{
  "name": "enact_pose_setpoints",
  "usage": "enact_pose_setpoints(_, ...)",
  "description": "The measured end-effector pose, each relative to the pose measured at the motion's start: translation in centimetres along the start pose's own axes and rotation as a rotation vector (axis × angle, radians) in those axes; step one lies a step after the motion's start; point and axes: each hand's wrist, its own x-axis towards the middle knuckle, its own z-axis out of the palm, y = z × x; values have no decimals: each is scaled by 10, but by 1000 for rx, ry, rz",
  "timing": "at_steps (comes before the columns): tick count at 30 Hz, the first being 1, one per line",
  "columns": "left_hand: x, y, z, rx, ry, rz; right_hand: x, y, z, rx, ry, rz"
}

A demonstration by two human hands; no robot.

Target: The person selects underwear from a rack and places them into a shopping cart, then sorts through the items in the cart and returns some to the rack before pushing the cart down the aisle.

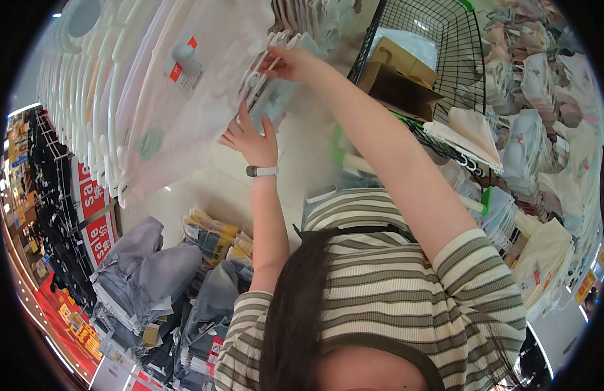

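Observation:
My right hand (292, 64) is closed on white hangers (255, 79) at the top centre, which carry light-coloured garments. Just below it is my left hand (253, 140), wearing a watch with a white strap. Its fingers are spread, with the fingertips close to the lower part of the same hangers; whether they touch is unclear. Left of both hands, a pale pink sheer garment (184, 98) with red-and-white tags hangs at the front of a long row of clothes on white hangers (106, 98).
A black wire cart (461, 65) with green trim holds a brown paper bag (396, 81), and a cream garment (471, 133) lies over its edge. Racks of hanging underwear (523, 150) line the right. Folded jeans (148, 267) and packaged clothes (214, 238) lie lower left.

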Motion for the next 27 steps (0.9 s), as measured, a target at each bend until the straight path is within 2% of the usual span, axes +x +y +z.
enact_pose_setpoints(5, 21, 23, -3, -203, -165, -8, -74, -7, -14, -41, -118, 83)
enact_pose_setpoints(7, 40, 26, -4, -208, -184, 35, -99, -6, -36, -202, -275, -14)
enact_pose_setpoints(8, 50, 27, -5, -210, -201, 74, -111, -4, -48, -198, -265, -22)
enact_pose_setpoints(9, 58, 25, -4, -189, -297, 36, -125, -1, -64, -401, -248, -183)
enact_pose_setpoints(10, 61, 21, 2, -128, -253, 84, -146, -2, -76, -608, -215, -344)
enact_pose_setpoints(11, 65, 17, 9, -74, -209, 136, -171, -5, -91, -610, -181, -355)
enact_pose_setpoints(13, 73, 21, 8, -72, -165, 177, -233, -12, -106, -427, 76, -288)
enact_pose_setpoints(16, 81, 19, 7, -116, -164, 198, -286, 1, -153, -403, 273, -374)
enact_pose_setpoints(18, 88, 14, 4, -56, -290, 93, -316, 13, -185, -344, 350, -415)
enact_pose_setpoints(23, 99, -13, 17, -43, -326, 78, -372, 31, -250, -203, 614, -517)
enact_pose_setpoints(25, 100, -15, 18, -34, -332, 96, -384, 37, -282, -403, 839, -722)
enact_pose_setpoints(26, 100, -17, 19, -69, -348, 60, -393, 37, -295, -393, 846, -725)
enact_pose_setpoints(27, 100, -18, 19, -104, -365, 23, -402, 35, -302, -692, 1045, -764)
